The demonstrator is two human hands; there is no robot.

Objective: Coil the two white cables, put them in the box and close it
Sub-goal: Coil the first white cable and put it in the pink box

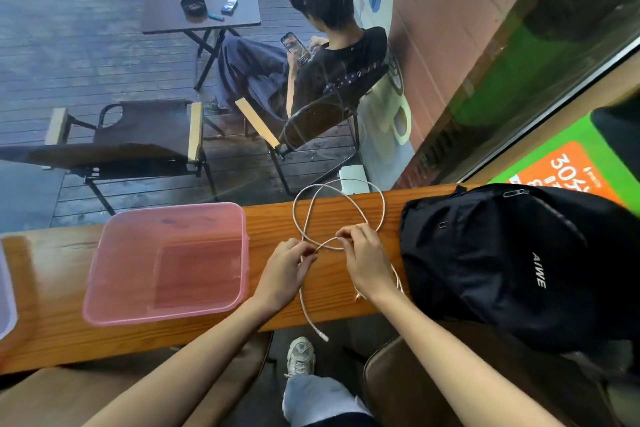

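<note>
Box (104,288) sits open, well left of both grips, nearer the left hand (289,270). Left hand pinches the cable (382,208) at the crossing; right hand (363,263) pinches it just beside, to the right. Loop fans away from the grips toward the window; free end hangs back off the counter (52,288) edge. Second cable: cannot tell, maybe under right wrist.

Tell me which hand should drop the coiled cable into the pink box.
Probably left. The left hand pinches the cable right beside the open box; the right hand also pinches it but lies farther off, next to the backpack.
</note>
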